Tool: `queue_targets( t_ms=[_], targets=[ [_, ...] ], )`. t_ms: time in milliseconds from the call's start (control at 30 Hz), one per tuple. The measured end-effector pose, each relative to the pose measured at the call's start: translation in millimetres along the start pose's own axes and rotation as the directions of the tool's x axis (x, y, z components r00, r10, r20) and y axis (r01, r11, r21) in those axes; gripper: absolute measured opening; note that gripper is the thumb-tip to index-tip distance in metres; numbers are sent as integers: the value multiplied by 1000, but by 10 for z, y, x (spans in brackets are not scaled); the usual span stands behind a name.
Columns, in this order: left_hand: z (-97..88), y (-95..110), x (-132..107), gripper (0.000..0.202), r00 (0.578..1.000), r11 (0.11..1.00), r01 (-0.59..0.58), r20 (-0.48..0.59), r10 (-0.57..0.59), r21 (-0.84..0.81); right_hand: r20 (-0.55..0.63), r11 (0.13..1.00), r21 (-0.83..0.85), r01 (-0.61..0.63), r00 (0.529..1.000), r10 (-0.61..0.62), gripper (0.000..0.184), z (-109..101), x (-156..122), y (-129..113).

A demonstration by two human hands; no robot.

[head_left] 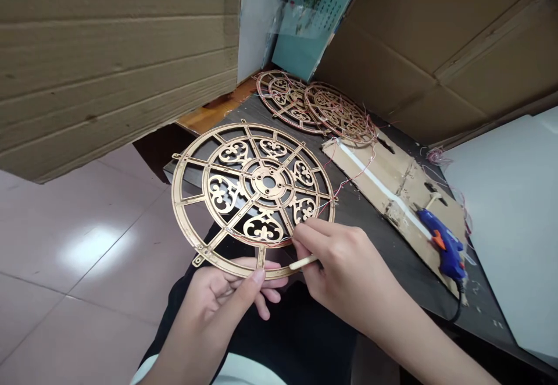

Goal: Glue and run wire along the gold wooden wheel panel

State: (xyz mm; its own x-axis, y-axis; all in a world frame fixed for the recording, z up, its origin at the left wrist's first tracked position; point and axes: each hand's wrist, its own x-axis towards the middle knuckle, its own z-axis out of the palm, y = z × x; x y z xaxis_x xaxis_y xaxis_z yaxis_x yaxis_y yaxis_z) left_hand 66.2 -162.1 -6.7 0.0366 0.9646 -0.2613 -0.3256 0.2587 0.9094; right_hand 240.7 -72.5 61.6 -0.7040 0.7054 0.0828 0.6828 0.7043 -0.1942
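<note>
A round openwork wooden panel, cut with spokes and scrolled motifs, is tilted over my lap at the table's edge. My left hand grips its near rim, thumb on top and fingers underneath. Closed around a thin pale stick, my right hand is at the panel's near right, the stick's tip by the outer rim. Its fingertips are at the inner ring, where thin red and white wires run; whether they also pinch a wire I cannot tell.
Two more round panels with red wires lie at the back of the dark table. On the right, a blue glue gun rests on a cardboard piece with a white strip. Cardboard walls stand left and behind; a white board is far right.
</note>
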Motion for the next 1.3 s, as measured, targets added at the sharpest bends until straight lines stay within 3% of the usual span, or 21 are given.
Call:
queue_targets(
  t_ms=[100,300,433,867,1100,1300],
  targets=[
    [-9,-13,-9,33,1000,1000,4,-10,-4,-9,7,1000,-7,-24,1000,24,19,-42,-17,36],
    [23,-29,-22,41,998,999,51,-45,-51,-5,-28,955,280,-96,994,108,10,-258,-70,118],
    [62,-7,4,44,998,999,33,-52,-34,-15,-33,949,296,-106,992,121,12,-299,-51,102],
    [108,4,0,38,996,998,61,-58,-63,-33,154,930,192,-314,945,287,11,-198,66,45],
    [108,10,-5,36,998,997,55,-38,-57,-62,-31,948,211,-236,968,248,10,-41,-63,3],
    [119,37,-2,38,994,993,97,-51,-101,-68,-141,951,198,-237,953,267,9,23,-91,-57]
  ],
)
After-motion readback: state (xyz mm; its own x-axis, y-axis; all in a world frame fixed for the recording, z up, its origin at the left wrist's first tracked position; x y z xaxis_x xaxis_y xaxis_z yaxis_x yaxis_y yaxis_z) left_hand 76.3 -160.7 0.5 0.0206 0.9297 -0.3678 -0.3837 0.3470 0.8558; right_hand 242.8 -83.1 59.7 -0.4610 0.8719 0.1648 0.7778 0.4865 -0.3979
